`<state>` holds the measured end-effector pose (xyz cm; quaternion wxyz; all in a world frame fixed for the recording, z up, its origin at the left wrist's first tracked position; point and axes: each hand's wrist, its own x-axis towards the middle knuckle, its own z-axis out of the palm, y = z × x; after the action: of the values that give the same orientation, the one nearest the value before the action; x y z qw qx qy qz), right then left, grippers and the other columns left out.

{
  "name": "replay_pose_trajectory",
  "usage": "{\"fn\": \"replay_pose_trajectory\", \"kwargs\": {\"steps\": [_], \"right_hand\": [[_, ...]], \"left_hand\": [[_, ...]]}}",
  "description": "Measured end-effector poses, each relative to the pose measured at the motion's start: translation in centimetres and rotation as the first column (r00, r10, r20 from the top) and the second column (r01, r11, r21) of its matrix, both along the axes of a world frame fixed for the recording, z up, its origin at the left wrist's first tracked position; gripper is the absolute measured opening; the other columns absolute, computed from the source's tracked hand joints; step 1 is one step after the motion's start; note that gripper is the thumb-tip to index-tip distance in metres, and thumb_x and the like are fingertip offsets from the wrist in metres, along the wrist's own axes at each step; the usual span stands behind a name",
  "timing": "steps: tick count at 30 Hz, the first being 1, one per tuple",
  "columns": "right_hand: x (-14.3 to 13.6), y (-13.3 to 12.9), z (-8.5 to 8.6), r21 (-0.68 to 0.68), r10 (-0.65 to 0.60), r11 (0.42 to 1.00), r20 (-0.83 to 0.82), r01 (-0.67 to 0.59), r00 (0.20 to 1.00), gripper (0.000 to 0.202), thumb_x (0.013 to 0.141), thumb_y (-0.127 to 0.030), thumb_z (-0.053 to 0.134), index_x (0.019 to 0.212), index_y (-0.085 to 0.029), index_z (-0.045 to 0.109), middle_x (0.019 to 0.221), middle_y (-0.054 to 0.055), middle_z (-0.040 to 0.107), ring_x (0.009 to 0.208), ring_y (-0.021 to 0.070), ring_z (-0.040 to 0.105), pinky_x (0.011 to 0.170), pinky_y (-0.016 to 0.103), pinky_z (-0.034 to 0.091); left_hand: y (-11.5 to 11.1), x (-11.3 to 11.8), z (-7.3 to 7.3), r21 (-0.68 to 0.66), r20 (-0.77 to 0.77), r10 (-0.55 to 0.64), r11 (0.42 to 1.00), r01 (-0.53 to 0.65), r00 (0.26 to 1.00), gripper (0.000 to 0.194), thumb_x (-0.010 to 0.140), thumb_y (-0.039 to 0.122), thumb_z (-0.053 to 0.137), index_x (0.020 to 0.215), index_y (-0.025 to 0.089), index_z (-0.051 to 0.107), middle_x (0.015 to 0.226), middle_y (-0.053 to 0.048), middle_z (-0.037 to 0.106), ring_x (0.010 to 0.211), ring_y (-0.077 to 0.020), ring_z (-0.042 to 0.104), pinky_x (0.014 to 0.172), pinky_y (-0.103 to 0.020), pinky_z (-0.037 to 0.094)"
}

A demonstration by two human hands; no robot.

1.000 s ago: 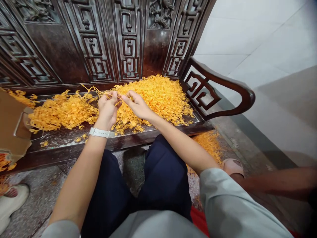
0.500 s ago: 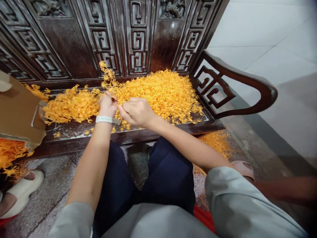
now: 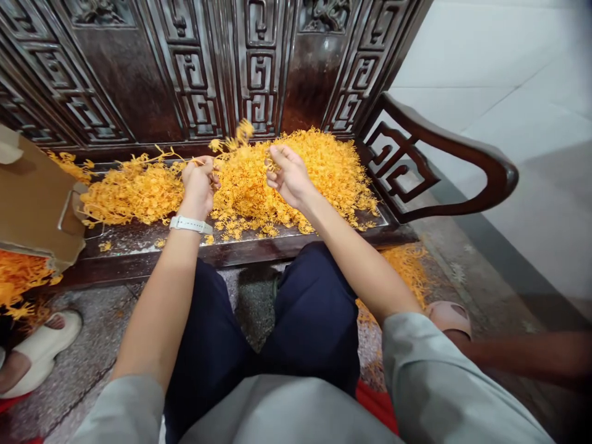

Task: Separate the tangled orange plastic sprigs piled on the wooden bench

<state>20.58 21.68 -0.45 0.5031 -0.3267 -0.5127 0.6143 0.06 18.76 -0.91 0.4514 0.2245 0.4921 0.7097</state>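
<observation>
Just left of the frame's centre, the left hand (image 3: 198,185) has its fingers curled closed on a thin yellow strand (image 3: 171,154), which runs out toward the upper left over the smaller pile (image 3: 134,191). Level with it and to its right, the right hand (image 3: 293,179) is loosely clenched, thumb against bent fingers, with what look like orange bits (image 3: 272,165) between them.

Half a second ago the two hands were close together at one spot; now a clear gap lies between them, and the right hand has risen over the larger pile (image 3: 328,179). That suggests a pull has parted some bits from the strand, while the left hand keeps its hold. Above the gap, a blurred sprig (image 3: 244,131) is in the air; whether it is joined to the strand I cannot tell.

Both piles, all yellow-orange flowery pieces, lie on the dark bench (image 3: 139,266) across the middle of the frame, the larger one reaching toward the armrest (image 3: 462,160) at right. A carton (image 3: 37,191) stands at the left edge, with a deeper orange heap (image 3: 21,280) below. More pieces lie on the floor, right of centre, near a pink slipper (image 3: 448,317).
</observation>
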Motion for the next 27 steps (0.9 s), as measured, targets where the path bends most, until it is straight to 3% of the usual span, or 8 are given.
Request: {"fn": "replay_pose_trajectory", "kwargs": {"steps": [4,9,14,18,21,24,27], "right_hand": [[0.6,0.3,-0.2,-0.028,0.027,0.999,-0.003,-0.027,1.000,0.027,0.100,-0.043,0.075,0.110,-0.025,0.059,0.108,0.004,0.068,0.082,0.0126,0.064,0.070,0.027,0.054],[1.0,1.4,-1.0,-0.013,0.000,1.000,0.023,0.000,1.000,0.028,0.100,-0.044,0.077,0.111,-0.024,0.060,0.112,0.006,0.072,0.099,0.0172,0.073,0.088,0.034,0.059],[1.4,2.1,-1.7,-0.077,-0.117,0.990,0.029,0.119,0.993,0.033,0.096,-0.046,0.083,0.100,-0.024,0.058,0.095,0.002,0.070,0.079,0.0127,0.062,0.070,0.028,0.050],[1.4,2.6,-2.0,-0.114,-0.194,0.974,0.002,0.193,0.981,0.032,0.091,-0.032,0.086,0.100,-0.025,0.055,0.082,-0.003,0.057,0.064,0.0091,0.045,0.059,0.025,0.039],[1.5,3.0,-2.5,-0.118,-0.229,0.967,-0.003,0.227,0.973,0.031,0.089,-0.022,0.082,0.098,-0.025,0.052,0.080,-0.005,0.053,0.063,0.0088,0.044,0.059,0.025,0.038],[1.9,3.6,-3.1,-0.111,-0.269,0.955,0.054,0.274,0.962,0.020,0.091,-0.019,0.072,0.100,-0.024,0.055,0.095,0.001,0.065,0.076,0.0117,0.057,0.068,0.027,0.045],[2.2,4.5,-3.7,-0.056,-0.310,0.945,0.156,0.322,0.938,0.024,0.089,-0.009,0.058,0.109,-0.022,0.062,0.120,0.008,0.072,0.109,0.0190,0.067,0.091,0.035,0.054]], "left_hand": [[0.2,1.4,-0.5,0.027,-0.063,-0.059,0.998,0.060,0.996,0.016,0.092,0.009,0.071,0.084,0.020,0.062,0.072,0.002,0.061,0.047,-0.0085,0.044,0.048,-0.023,0.027],[0.6,2.3,-1.1,0.083,-0.097,-0.063,0.994,0.072,0.993,0.019,0.088,0.012,0.079,0.084,0.020,0.062,0.074,0.002,0.062,0.048,-0.0076,0.045,0.048,-0.022,0.027],[0.4,2.0,-1.2,0.122,-0.130,-0.062,0.989,0.078,0.990,0.024,0.084,0.019,0.085,0.085,0.021,0.062,0.072,0.004,0.059,0.049,-0.0073,0.045,0.047,-0.021,0.027],[0.2,1.6,-1.3,0.137,-0.146,-0.066,0.987,0.086,0.987,0.018,0.087,0.017,0.081,0.084,0.021,0.063,0.074,0.001,0.061,0.050,-0.0084,0.045,0.047,-0.023,0.026],[0.1,1.4,-1.2,0.136,-0.127,-0.061,0.988,0.078,0.990,0.022,0.086,0.019,0.086,0.084,0.020,0.064,0.076,0.001,0.061,0.053,-0.0085,0.045,0.050,-0.023,0.027],[0.1,1.5,-1.0,0.135,-0.093,-0.052,0.989,0.064,0.994,0.029,0.083,0.021,0.093,0.085,0.020,0.065,0.079,0.001,0.060,0.056,-0.0084,0.046,0.054,-0.023,0.029],[0.0,1.7,-0.8,0.152,-0.080,-0.050,0.986,0.062,0.995,0.026,0.084,0.016,0.091,0.084,0.020,0.065,0.081,0.001,0.062,0.054,-0.0077,0.045,0.053,-0.023,0.028]]}}
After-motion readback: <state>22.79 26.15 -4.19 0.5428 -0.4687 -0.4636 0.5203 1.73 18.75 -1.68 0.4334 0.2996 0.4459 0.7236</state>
